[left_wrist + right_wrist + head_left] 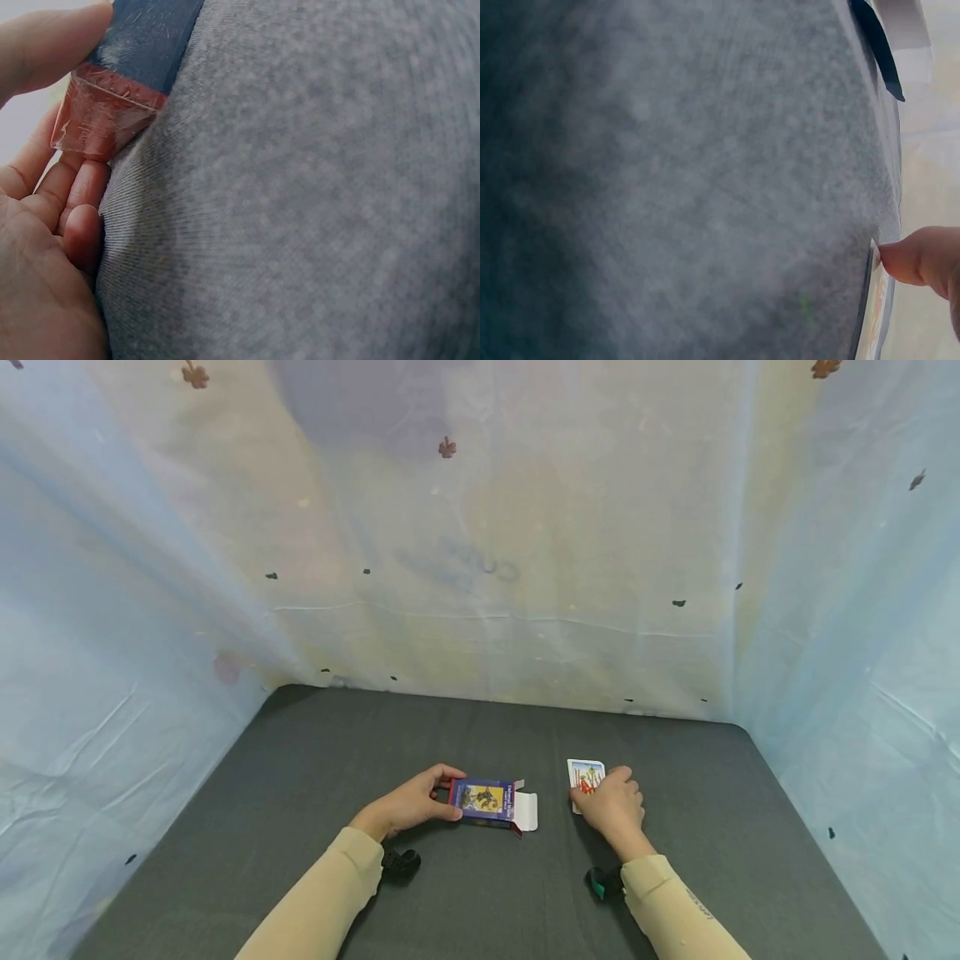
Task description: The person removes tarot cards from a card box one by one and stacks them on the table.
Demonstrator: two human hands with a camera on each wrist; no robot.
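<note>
My left hand point(411, 804) grips the closed left end of a blue card box point(480, 799), thumb on the near side and fingers behind. In the left wrist view, clear plastic wrap point(105, 116) hangs loose over the box's red end. The box lies on its side, its white flap point(527, 811) open toward the right. To its right, my right hand point(617, 806) holds white-bordered picture cards point(585, 770), thumb at their left edge. Seen edge-on in the right wrist view, the cards point(871, 315) sit against the thumb; the other fingers are hidden there. How many cards there are I cannot tell.
A dark grey cloth-covered table point(480, 893) lies under both hands. Pale patterned curtains point(525, 527) hang along its back and sides. Black straps with small devices point(401, 864) sit at both wrists.
</note>
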